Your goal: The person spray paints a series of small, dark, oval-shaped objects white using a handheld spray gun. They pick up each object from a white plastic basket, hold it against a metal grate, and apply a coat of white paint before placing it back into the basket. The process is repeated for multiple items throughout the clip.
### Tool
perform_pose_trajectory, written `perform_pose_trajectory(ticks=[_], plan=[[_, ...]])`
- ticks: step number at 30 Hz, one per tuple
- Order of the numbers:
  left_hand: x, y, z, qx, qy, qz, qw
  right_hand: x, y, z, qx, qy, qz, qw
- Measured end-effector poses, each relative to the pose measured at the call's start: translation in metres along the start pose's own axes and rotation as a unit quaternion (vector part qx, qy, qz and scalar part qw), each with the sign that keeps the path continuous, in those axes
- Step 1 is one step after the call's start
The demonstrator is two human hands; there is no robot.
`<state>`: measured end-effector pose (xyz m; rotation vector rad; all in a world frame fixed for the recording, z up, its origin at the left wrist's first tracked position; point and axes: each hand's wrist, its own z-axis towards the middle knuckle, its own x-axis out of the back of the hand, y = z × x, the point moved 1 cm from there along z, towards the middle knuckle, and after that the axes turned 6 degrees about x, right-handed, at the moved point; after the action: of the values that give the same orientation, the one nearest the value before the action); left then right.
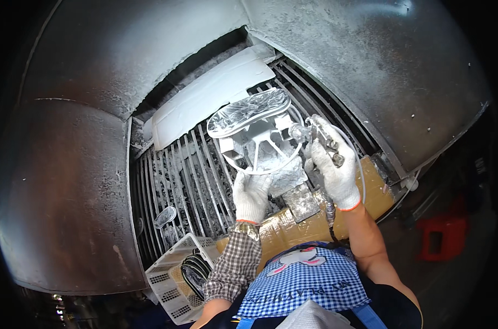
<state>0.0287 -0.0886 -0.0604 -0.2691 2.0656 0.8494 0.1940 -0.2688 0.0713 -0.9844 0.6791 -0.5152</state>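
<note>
My left hand (250,198), in a white knit glove, is closed round the lower rim of a white ring-shaped frame with spokes (256,156). The frame's rounded oblong top is covered with crinkled shiny film (252,111). At the right side of the frame, my gloved right hand (339,178) is wrapped round a metal spray gun (336,159). The gun's nozzle points left, close to the frame's right edge. A pale hose runs down past my right wrist. Behind the ring's lower part sits a white-coated block (289,178), partly hidden.
Under the work lies a grate of metal bars (202,164), with a white sheet (210,93) across its back. Metal booth walls (73,197) rise around it. A white plastic basket (169,277) with dark oblong pieces stands lower left. Tan-taped padding (271,230) lines the front edge. A clear cup (165,216) rests on the bars.
</note>
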Motion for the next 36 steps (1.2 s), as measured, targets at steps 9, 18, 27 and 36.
perform_pose_trajectory(ticks=[9,18,27,36], plan=[[0.012,0.012,0.003,-0.031,-0.008,-0.007,0.999,0.018,-0.013,-0.002,0.020,0.060,-0.007,0.998],[0.023,0.034,0.013,-0.077,-0.009,-0.020,0.997,0.024,-0.027,-0.018,-0.012,0.062,0.003,0.998],[0.025,0.031,0.012,-0.062,-0.006,-0.006,0.998,0.028,-0.033,-0.029,-0.020,0.061,0.003,0.998],[0.005,-0.023,-0.009,0.022,-0.027,0.037,0.999,0.017,-0.038,-0.034,-0.027,0.046,0.022,0.998]])
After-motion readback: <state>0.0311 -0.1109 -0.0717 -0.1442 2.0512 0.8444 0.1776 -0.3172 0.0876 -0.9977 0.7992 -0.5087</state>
